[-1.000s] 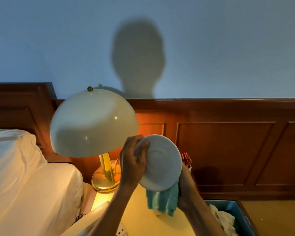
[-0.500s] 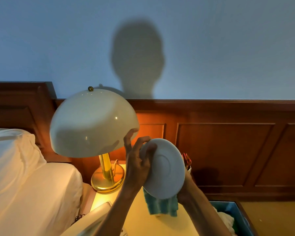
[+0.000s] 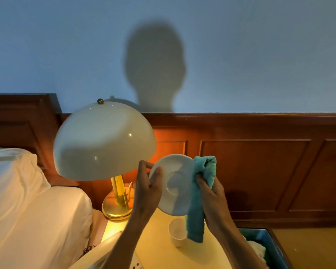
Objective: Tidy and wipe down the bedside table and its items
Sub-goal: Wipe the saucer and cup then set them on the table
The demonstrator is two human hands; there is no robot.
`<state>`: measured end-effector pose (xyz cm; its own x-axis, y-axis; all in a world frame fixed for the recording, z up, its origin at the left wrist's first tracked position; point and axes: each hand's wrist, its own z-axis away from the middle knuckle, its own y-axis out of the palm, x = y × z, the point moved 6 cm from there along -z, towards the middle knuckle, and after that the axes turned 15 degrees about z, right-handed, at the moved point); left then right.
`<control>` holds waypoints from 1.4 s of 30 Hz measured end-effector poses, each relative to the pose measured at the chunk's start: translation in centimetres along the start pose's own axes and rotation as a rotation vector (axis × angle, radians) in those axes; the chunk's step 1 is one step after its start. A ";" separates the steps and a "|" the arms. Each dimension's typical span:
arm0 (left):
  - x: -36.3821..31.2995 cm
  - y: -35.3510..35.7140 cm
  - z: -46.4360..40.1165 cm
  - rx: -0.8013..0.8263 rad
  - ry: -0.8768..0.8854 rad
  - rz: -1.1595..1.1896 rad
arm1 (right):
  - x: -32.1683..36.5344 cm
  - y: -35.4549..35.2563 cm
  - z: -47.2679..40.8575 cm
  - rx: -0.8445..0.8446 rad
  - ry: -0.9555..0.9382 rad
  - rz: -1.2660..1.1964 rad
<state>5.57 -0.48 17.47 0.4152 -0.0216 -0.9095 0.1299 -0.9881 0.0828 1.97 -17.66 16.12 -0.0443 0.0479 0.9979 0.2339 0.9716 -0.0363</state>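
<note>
1. Bedside table (image 3: 159, 255): a cup (image 3: 177, 232) stands near its right edge.
2. Saucer (image 3: 173, 185): held tilted above the table; left hand (image 3: 147, 189) pinches its left rim.
3. Cloth (image 3: 200, 195): right hand (image 3: 211, 195) clamps it against the saucer's right side.
4. Step: wiping the saucer. Next, probably: sweep across, then turn the saucer.

Blue wall (image 3: 260, 45), wood panelling (image 3: 260, 171), perhaps carpet (image 3: 308, 247).

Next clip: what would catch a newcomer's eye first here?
The lit lamp with its big cream dome, at left centre on the bedside table. Just right of it, the left hand holds up a white saucer while the right hand presses a teal cloth against it.
</note>
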 end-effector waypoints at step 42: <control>1.7 2.1 1.8 -0.036 -0.417 0.393 | 0.2 2.6 -1.3 -0.085 -0.784 1.153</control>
<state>4.95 -2.92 15.32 0.0492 -0.4522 -0.8905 0.0712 -0.8878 0.4547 3.80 -15.46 16.26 -0.3077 0.9442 0.1178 0.5667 0.2813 -0.7744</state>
